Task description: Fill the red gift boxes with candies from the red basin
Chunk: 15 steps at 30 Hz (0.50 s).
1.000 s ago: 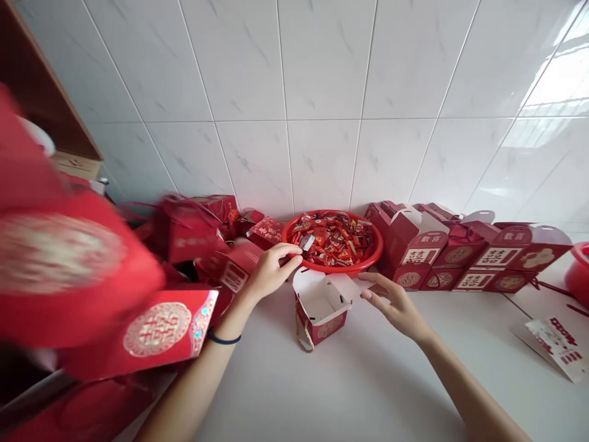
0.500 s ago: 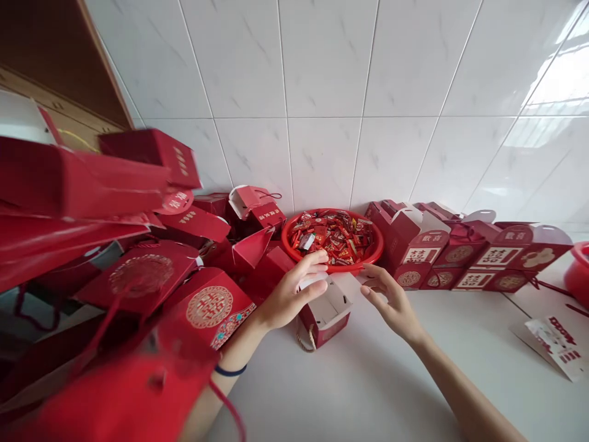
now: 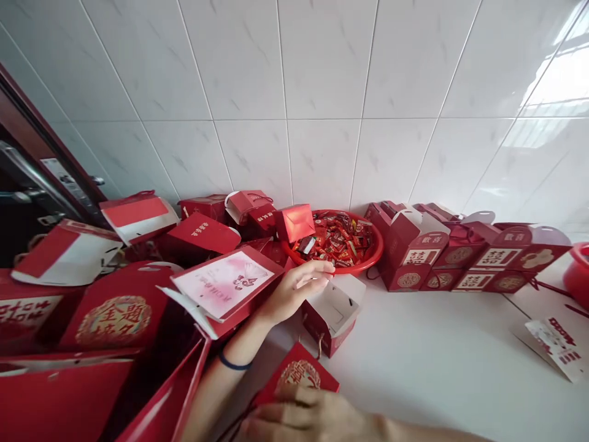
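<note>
A small red gift box stands open and tilted on the white counter, its white flaps up. My left hand reaches over it with fingers stretched out, touching its flap and pressed against a fallen red box with a pink card face. At the near edge my right hand lies with fingers together on the lower edge of a flat red packet with a gold emblem. Behind the open box sits a red basin of wrapped candies.
Several red boxes and bags lie tumbled across the left side. A row of assembled red boxes lines the tiled wall on the right. A printed card and another red basin are at far right. A dark door with a handle stands at left.
The heap of red boxes and bags has tumbled from the left over the counter and settled. My right hand dropped from beside the open box to the flat packet; the open box has tilted.
</note>
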Each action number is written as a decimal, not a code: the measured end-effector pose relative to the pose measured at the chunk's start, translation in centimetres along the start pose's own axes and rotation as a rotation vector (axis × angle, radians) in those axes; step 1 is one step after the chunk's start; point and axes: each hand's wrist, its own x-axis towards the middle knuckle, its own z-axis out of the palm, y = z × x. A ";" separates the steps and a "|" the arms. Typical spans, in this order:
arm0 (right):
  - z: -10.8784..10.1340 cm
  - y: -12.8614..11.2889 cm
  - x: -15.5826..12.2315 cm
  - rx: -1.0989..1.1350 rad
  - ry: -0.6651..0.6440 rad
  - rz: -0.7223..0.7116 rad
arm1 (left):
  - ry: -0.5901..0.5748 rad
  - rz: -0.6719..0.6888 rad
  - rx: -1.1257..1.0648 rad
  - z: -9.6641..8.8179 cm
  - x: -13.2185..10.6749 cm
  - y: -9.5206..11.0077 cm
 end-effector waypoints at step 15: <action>-0.5 0.2 1.3 -0.069 0.078 0.184 | -0.120 -0.029 -0.046 1.0 -0.1 -1.2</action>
